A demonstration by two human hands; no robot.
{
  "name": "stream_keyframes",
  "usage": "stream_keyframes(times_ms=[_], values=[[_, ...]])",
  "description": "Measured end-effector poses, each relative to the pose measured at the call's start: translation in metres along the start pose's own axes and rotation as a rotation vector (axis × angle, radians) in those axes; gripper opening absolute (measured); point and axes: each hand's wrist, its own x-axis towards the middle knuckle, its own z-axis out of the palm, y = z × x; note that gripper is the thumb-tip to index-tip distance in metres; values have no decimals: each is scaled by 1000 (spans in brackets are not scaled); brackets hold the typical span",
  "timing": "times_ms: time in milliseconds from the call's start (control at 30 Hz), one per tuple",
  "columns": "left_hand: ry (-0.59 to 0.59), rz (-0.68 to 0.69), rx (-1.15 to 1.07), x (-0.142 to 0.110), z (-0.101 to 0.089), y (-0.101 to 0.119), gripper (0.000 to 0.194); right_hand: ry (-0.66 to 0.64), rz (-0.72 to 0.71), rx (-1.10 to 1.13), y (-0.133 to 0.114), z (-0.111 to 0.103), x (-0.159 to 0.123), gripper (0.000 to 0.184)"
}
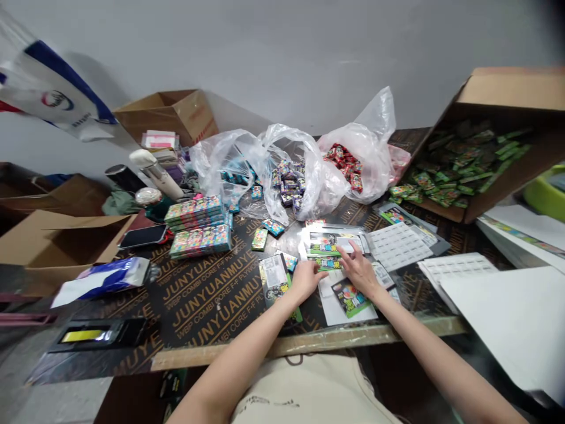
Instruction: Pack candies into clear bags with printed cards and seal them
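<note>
A printed card in a clear sleeve (324, 240), with a green lower band, lies in front of me on a pile of similar cards. My left hand (308, 279) is at its lower left edge, fingers curled and thumb near the fingertips; what they pinch, if anything, is unclear. My right hand (359, 273) rests over the card's right side with fingers stretched out and apart. Below that hand lies a black and green card (349, 296) on white paper. Another sleeved card (274, 274) sits left of my left hand, near a few small wrapped packets (259, 239).
Clear plastic bags hold blue, purple (291, 182) and red packets (344, 162). A cardboard box (474, 203) of green packets tips open at right, by sticker sheets (399, 244). Stacked colourful packs (200, 238), a phone (143, 237) and bottles (161, 179) stand left. The table's front edge (309, 344) is taped.
</note>
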Motion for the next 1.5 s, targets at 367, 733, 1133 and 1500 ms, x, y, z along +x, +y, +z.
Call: stream_keyframes(times_ms=[367,733,1133,1500], values=[[160,14,-74,-22,-110,-81,23,283,344,514,-54,-45,40,64],[258,322,-194,-60,-122,-36,9,-310,408,1410,-147,-83,98,81],[226,225,-340,-68,-126,-20,18,-434,431,1434,-174,-62,102,83],[367,133,-375,-63,-108,-16,18,-208,463,1317,-178,-42,83,80]])
